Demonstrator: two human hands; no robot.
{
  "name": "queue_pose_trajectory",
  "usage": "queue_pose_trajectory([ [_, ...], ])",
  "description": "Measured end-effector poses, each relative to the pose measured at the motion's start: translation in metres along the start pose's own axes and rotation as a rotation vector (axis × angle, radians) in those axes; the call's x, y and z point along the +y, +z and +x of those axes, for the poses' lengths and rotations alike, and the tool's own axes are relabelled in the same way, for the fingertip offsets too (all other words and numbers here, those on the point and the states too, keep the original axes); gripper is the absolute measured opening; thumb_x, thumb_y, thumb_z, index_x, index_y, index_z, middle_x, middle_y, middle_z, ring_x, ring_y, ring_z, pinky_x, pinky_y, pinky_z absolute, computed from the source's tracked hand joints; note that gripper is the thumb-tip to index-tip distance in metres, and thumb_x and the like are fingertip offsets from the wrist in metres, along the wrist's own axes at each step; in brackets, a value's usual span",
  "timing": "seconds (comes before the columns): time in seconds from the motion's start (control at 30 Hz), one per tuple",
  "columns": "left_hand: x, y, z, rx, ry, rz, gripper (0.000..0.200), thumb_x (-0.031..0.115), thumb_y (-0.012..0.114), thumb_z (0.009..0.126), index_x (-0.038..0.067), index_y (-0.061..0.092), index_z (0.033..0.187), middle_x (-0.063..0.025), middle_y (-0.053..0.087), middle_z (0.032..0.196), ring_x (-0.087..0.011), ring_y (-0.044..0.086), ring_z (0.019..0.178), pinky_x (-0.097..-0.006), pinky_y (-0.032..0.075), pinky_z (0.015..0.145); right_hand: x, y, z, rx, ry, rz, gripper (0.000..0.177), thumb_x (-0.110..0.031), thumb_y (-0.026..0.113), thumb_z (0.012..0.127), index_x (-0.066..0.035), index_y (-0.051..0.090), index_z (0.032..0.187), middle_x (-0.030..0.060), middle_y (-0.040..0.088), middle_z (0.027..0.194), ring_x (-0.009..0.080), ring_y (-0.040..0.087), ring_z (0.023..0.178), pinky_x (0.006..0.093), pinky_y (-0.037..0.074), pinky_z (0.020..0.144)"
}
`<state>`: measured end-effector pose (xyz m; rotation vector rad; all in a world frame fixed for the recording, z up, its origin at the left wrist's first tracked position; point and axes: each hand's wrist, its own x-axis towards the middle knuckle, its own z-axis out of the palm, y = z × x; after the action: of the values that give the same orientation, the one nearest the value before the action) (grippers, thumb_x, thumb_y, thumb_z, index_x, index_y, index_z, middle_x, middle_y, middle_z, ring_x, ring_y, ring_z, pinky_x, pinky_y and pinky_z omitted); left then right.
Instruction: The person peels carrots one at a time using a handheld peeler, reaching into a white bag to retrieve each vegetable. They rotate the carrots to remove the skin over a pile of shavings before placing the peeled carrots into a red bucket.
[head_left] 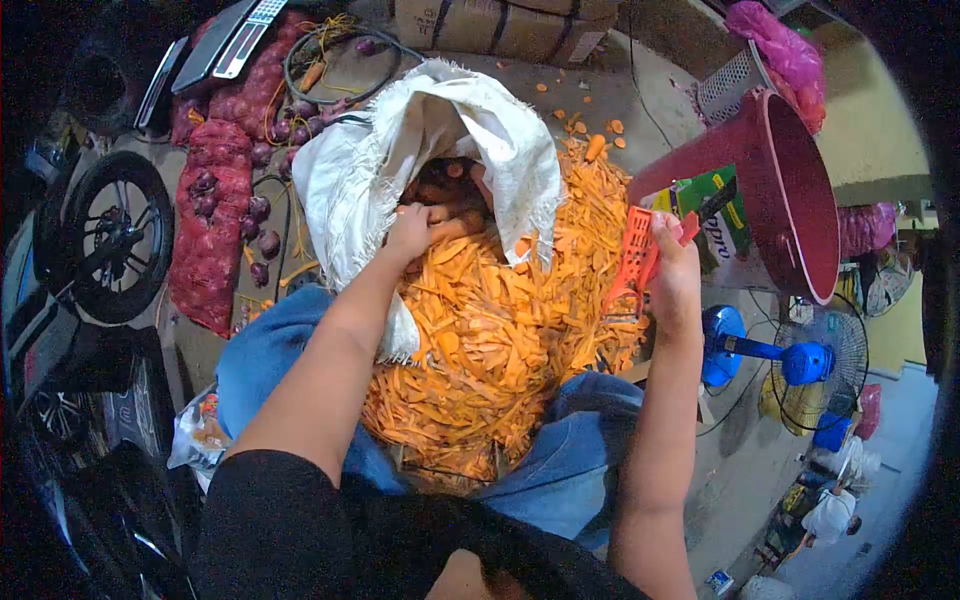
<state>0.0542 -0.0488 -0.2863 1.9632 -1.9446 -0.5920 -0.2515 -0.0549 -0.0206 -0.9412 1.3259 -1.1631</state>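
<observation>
My left hand (415,230) reaches into the mouth of a white woven sack (335,190), its fingers bent over carrots (458,222) inside; whether it grips one is hard to tell. My right hand (675,265) is closed round a red-orange plastic peeler or slicer (634,255), held upright beside the heap. A large pile of orange peelings (490,330) lies between my legs and spreads past the sack on the right. Near the far end of the pile sits a loose carrot (595,148) among a few round slices.
At the left are red net sacks of onions (210,240), loose onions and a motorcycle wheel (115,235). A large maroon tub (785,190) lies tilted at the right, near a blue fan (800,362). A cardboard box (500,28) stands behind. Another person (828,518) is far right.
</observation>
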Motion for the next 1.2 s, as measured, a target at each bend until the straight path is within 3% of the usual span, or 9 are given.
queue_pose_trajectory([
  [0.07,0.001,0.003,0.016,0.053,0.157,0.131,0.026,0.024,0.046,0.074,0.002,0.05,0.087,-0.014,0.05,0.092,-0.0297,0.048,0.086,-0.035,0.039,0.073,0.0,0.001,0.001,-0.033,-0.003,-0.008,0.016,-0.02,0.048,0.079,-0.004,0.048,0.083,-0.0035,0.045,0.071,0.0048,0.042,0.063,0.0194,0.036,0.058],
  [0.13,0.002,0.0,0.022,-0.191,-0.075,0.343,0.024,0.024,0.045,0.074,0.005,0.05,0.088,-0.0102,0.05,0.094,-0.0247,0.045,0.092,-0.0328,0.037,0.076,0.001,0.0,-0.001,-0.066,0.002,-0.016,0.017,-0.02,0.048,0.079,-0.004,0.048,0.083,-0.0035,0.045,0.071,0.0047,0.041,0.063,0.0194,0.035,0.058],
  [0.37,-0.007,-0.012,0.028,-0.37,0.015,0.542,0.028,0.024,0.046,0.073,0.005,0.048,0.093,-0.0098,0.051,0.094,-0.0241,0.044,0.094,-0.0328,0.037,0.078,0.003,-0.005,0.0,0.003,0.027,-0.056,0.017,-0.02,0.048,0.079,-0.003,0.048,0.083,-0.0039,0.044,0.071,0.0048,0.04,0.064,0.0203,0.034,0.06],
  [0.47,0.008,-0.047,0.031,-0.435,0.216,0.388,0.026,0.021,0.045,0.074,0.004,0.048,0.094,-0.0108,0.051,0.094,-0.0255,0.046,0.092,-0.0326,0.037,0.078,-0.002,-0.005,-0.004,0.014,0.002,-0.037,0.016,-0.019,0.048,0.079,-0.004,0.048,0.082,-0.0039,0.044,0.071,0.0048,0.04,0.065,0.0206,0.034,0.061],
  [0.53,0.037,-0.075,0.033,-0.459,0.24,-0.13,0.028,0.022,0.045,0.078,0.004,0.045,0.099,-0.0081,0.051,0.093,-0.0218,0.048,0.089,-0.0312,0.038,0.075,-0.003,-0.007,-0.004,0.019,0.011,-0.041,0.014,-0.019,0.048,0.079,-0.005,0.048,0.081,-0.0039,0.044,0.071,0.0047,0.04,0.065,0.0207,0.034,0.061],
  [0.77,0.152,-0.143,0.006,-0.64,0.098,-1.073,0.039,0.028,0.036,0.084,0.007,0.031,0.116,-0.0064,0.048,0.097,-0.011,0.048,0.086,-0.023,0.04,0.071,0.009,-0.005,0.001,-0.057,-0.067,0.07,0.016,-0.022,0.05,0.078,-0.006,0.049,0.08,-0.0026,0.048,0.073,0.007,0.045,0.067,0.0221,0.037,0.063],
  [0.9,0.205,-0.211,-0.021,-0.609,-0.082,-1.398,0.042,0.042,0.03,0.082,0.01,0.039,0.109,-0.0065,0.052,0.088,-0.0174,0.053,0.076,-0.0277,0.044,0.066,-0.005,0.01,-0.013,0.003,-0.084,0.221,0.016,-0.021,0.049,0.079,-0.005,0.05,0.081,-0.0018,0.049,0.077,0.0077,0.046,0.068,0.0226,0.038,0.064],
  [0.97,0.21,-0.231,-0.043,-0.615,-0.371,-1.671,0.043,0.045,0.031,0.081,0.01,0.042,0.105,-0.0084,0.053,0.088,-0.0194,0.054,0.073,-0.0319,0.045,0.065,-0.006,0.013,-0.021,-0.003,-0.002,0.38,0.016,-0.019,0.047,0.08,-0.004,0.05,0.084,0.0015,0.051,0.081,0.0104,0.049,0.072,0.0245,0.04,0.066],
  [1.2,0.193,-0.187,-0.133,-0.498,-0.836,-1.8,0.03,0.035,0.039,0.079,0.009,0.046,0.092,-0.01,0.054,0.081,-0.0218,0.055,0.073,-0.0405,0.045,0.066,0.012,0.051,-0.056,-0.043,0.188,0.581,0.021,-0.016,0.041,0.081,0.001,0.049,0.091,0.0067,0.054,0.077,0.0144,0.053,0.064,0.0274,0.045,0.056],
])
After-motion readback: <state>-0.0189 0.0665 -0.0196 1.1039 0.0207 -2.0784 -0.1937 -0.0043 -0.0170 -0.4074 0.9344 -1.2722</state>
